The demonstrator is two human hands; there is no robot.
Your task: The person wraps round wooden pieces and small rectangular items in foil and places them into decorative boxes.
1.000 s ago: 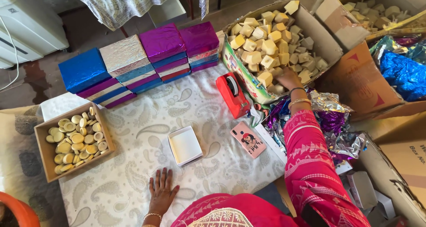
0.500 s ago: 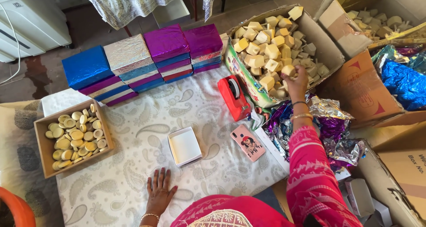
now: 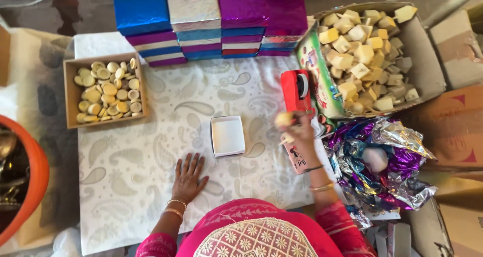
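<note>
right hand [image 3: 301, 132]: grip clenched on pale block [image 3: 283, 119], orientation blurred | left hand [image 3: 188, 175]: flat, released on cloth [image 3: 151, 151]

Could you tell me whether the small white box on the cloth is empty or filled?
Empty: the small white box sits open-topped on the patterned cloth, with only its bare white bottom showing.

A single head-worn camera looks almost straight down from above the person, close enough that the patterned cloth [image 3: 151, 151] fills most of the frame, with stacked boxes [image 3: 211, 25] along the far top edge.
</note>
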